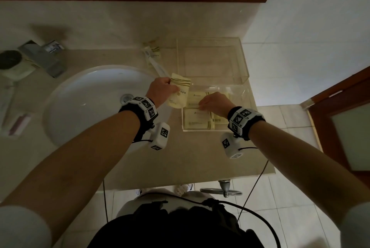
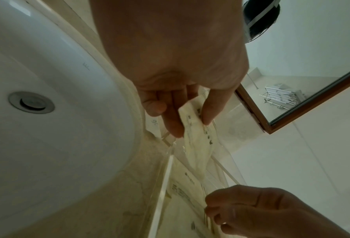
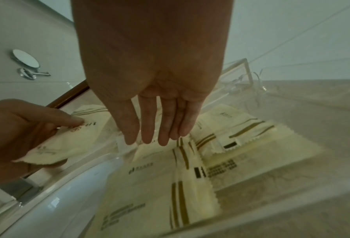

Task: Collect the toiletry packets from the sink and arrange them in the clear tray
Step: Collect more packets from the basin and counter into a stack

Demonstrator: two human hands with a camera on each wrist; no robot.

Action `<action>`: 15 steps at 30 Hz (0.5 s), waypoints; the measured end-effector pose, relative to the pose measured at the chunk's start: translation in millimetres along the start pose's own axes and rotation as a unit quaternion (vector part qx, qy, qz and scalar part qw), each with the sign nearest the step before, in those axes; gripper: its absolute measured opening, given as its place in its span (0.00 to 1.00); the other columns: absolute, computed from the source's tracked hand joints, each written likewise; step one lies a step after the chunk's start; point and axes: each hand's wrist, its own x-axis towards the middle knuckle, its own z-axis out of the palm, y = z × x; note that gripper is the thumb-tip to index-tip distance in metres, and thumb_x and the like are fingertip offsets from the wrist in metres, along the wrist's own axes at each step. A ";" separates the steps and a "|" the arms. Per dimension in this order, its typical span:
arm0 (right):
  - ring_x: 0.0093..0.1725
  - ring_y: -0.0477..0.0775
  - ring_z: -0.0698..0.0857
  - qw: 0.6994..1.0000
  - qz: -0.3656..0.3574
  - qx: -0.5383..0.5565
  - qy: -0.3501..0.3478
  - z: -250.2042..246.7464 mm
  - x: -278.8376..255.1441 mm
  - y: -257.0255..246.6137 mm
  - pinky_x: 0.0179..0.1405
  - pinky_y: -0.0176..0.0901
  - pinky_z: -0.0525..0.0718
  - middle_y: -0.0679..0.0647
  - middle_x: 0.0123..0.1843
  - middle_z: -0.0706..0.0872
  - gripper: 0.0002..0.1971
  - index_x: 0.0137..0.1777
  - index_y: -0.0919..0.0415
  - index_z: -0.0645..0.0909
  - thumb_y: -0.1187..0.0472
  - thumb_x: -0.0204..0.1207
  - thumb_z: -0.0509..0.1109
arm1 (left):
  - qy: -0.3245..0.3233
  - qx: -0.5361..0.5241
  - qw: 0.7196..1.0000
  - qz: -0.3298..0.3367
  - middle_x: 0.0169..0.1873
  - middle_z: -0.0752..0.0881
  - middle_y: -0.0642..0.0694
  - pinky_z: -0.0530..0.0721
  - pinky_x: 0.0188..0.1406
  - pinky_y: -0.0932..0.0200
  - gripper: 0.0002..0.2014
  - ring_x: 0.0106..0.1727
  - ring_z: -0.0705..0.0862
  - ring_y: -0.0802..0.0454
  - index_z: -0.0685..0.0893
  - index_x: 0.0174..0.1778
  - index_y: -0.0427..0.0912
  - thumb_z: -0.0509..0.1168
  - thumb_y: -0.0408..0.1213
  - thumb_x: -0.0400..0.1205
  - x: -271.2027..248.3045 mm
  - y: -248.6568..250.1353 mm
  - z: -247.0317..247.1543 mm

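Left hand (image 1: 163,89) pinches a packet (image 1: 179,93), seemingly light, limp and best held by an edge; right hand (image 1: 215,101), fingers (image 3: 149,128) straight, presses packets in the tray (image 1: 200,130).

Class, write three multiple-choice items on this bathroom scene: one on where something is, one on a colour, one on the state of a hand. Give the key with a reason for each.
1. Where does the clear tray stand?
A. inside the sink
B. on the counter right of the sink
C. on the floor

2. What colour are the stripes on the packet in the left hand?
A. bright red
B. blue
C. brownish-gold

3. How are the fingers of the right hand?
A. straight, reaching down to the packets in the tray
B. clenched in a fist
C. wrapped round a toothbrush

Key: 1 B, the head view shows the tray on the counter beside the sink. 2 C, the stripes look brownish-gold on cream. 3 A, the right wrist view shows them extended.
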 end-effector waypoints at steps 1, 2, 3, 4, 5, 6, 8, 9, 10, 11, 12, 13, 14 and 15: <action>0.57 0.53 0.83 1.000 0.001 0.018 0.009 -1.9 -0.6 0.8 0.62 0.43 0.79 0.54 0.56 0.88 0.11 0.54 0.60 0.89 0.60 0.73 0.76 | -0.006 0.002 1.000 0.001 0.42 0.87 0.49 0.74 0.24 0.69 0.09 0.34 0.82 0.59 0.88 0.53 0.41 0.69 0.35 0.78 0.0 0.8 1.1; 0.55 0.52 0.83 0.999 0.002 0.041 0.015 -3.9 -1.4 1.0 0.59 0.43 0.79 0.54 0.55 0.88 0.11 0.54 0.61 0.89 0.60 0.74 0.75 | -0.014 0.002 1.000 0.002 0.41 0.87 0.49 0.73 0.22 0.70 0.09 0.32 0.81 0.60 0.87 0.54 0.41 0.69 0.35 0.78 0.3 1.2 2.4; 0.53 0.52 0.83 0.997 0.004 0.073 0.013 -5.7 -2.0 1.6 0.55 0.42 0.80 0.53 0.53 0.88 0.10 0.54 0.61 0.89 0.60 0.74 0.74 | -0.025 0.002 1.000 0.003 0.41 0.87 0.49 0.74 0.20 0.69 0.09 0.30 0.81 0.59 0.87 0.54 0.41 0.69 0.35 0.78 0.3 1.9 4.2; 0.50 0.52 0.83 0.994 0.005 0.111 0.005 -7.2 -3.0 1.3 0.50 0.42 0.81 0.55 0.50 0.88 0.09 0.53 0.63 0.89 0.61 0.75 0.73 | -0.035 0.001 0.999 0.004 0.40 0.87 0.48 0.74 0.20 0.67 0.09 0.29 0.81 0.57 0.86 0.54 0.41 0.69 0.35 0.78 0.2 2.9 5.8; 0.47 0.53 0.83 0.989 0.004 0.147 -0.008 -8.3 -3.9 0.3 0.46 0.42 0.81 0.57 0.48 0.88 0.09 0.52 0.65 0.88 0.62 0.75 0.73 | -0.047 -0.001 0.999 0.007 0.40 0.87 0.48 0.75 0.21 0.65 0.09 0.29 0.81 0.55 0.86 0.54 0.42 0.69 0.36 0.79 0.0 3.9 7.7; 0.44 0.54 0.83 0.985 0.003 0.171 -0.023 -9.3 -5.1 -1.5 0.43 0.42 0.81 0.59 0.46 0.88 0.10 0.53 0.67 0.88 0.62 0.75 0.72 | -0.058 -0.005 0.998 0.008 0.39 0.87 0.48 0.76 0.22 0.63 0.08 0.30 0.82 0.54 0.85 0.54 0.43 0.68 0.36 0.79 -0.5 5.1 9.7; 0.42 0.51 0.83 0.982 0.007 0.185 -0.047 -9.7 -5.7 -4.8 0.39 0.40 0.81 0.57 0.44 0.87 0.12 0.54 0.68 0.86 0.61 0.76 0.72 | -0.082 -0.015 0.996 0.012 0.40 0.87 0.48 0.78 0.24 0.61 0.07 0.32 0.83 0.52 0.84 0.53 0.46 0.67 0.37 0.81 -1.7 7.7 14.5; 0.41 0.50 0.83 0.981 0.008 0.188 -0.055 -10.4 -6.3 -6.3 0.38 0.40 0.81 0.56 0.44 0.87 0.12 0.54 0.68 0.86 0.60 0.76 0.72 | -0.093 -0.016 0.995 0.013 0.41 0.87 0.48 0.79 0.26 0.60 0.07 0.33 0.84 0.52 0.84 0.54 0.47 0.66 0.37 0.81 -2.6 9.2 17.2; 0.40 0.49 0.83 0.979 0.009 0.192 -0.061 -10.9 -6.7 -7.3 0.37 0.39 0.81 0.54 0.42 0.87 0.11 0.53 0.67 0.86 0.60 0.76 0.73 | -0.102 -0.015 0.995 0.012 0.42 0.88 0.48 0.80 0.28 0.59 0.08 0.35 0.85 0.51 0.83 0.56 0.47 0.66 0.38 0.82 -3.3 10.8 19.9; 0.39 0.49 0.83 0.977 0.008 0.200 -0.067 -12.1 -6.8 -7.8 0.36 0.39 0.81 0.54 0.41 0.87 0.08 0.50 0.66 0.86 0.61 0.76 0.73 | -0.109 -0.014 0.994 0.011 0.44 0.88 0.47 0.82 0.30 0.58 0.10 0.37 0.85 0.51 0.83 0.58 0.46 0.65 0.38 0.82 -3.4 12.1 22.2; 0.38 0.49 0.84 0.976 0.009 0.206 -0.070 -13.8 -7.3 -8.2 0.35 0.38 0.81 0.54 0.40 0.87 0.05 0.47 0.65 0.86 0.62 0.76 0.72 | -0.113 -0.013 0.993 0.009 0.45 0.88 0.47 0.82 0.32 0.56 0.11 0.39 0.86 0.50 0.83 0.59 0.45 0.66 0.39 0.82 -3.3 13.7 24.0; 0.38 0.50 0.84 0.975 0.011 0.210 -0.073 -15.7 -7.6 -8.1 0.34 0.38 0.81 0.54 0.39 0.87 0.03 0.45 0.64 0.85 0.64 0.77 0.72 | -0.116 -0.013 0.993 0.009 0.45 0.88 0.46 0.82 0.33 0.56 0.11 0.39 0.86 0.50 0.83 0.59 0.44 0.66 0.39 0.81 -3.1 15.0 25.2; 0.38 0.50 0.85 0.975 0.015 0.208 -0.075 -17.8 -7.8 -7.3 0.34 0.38 0.81 0.55 0.40 0.88 0.03 0.44 0.64 0.85 0.65 0.77 0.71 | -0.118 -0.015 0.993 0.008 0.43 0.88 0.45 0.81 0.32 0.57 0.10 0.38 0.85 0.50 0.84 0.57 0.44 0.67 0.39 0.81 -2.7 16.5 26.0; 0.38 0.51 0.87 0.977 0.019 0.199 -0.078 -20.0 -7.5 -6.5 0.34 0.38 0.81 0.57 0.42 0.89 0.04 0.46 0.66 0.85 0.66 0.77 0.70 | -0.119 -0.020 0.993 0.008 0.41 0.88 0.45 0.80 0.31 0.58 0.08 0.36 0.85 0.50 0.84 0.54 0.45 0.67 0.40 0.80 -2.3 17.9 26.3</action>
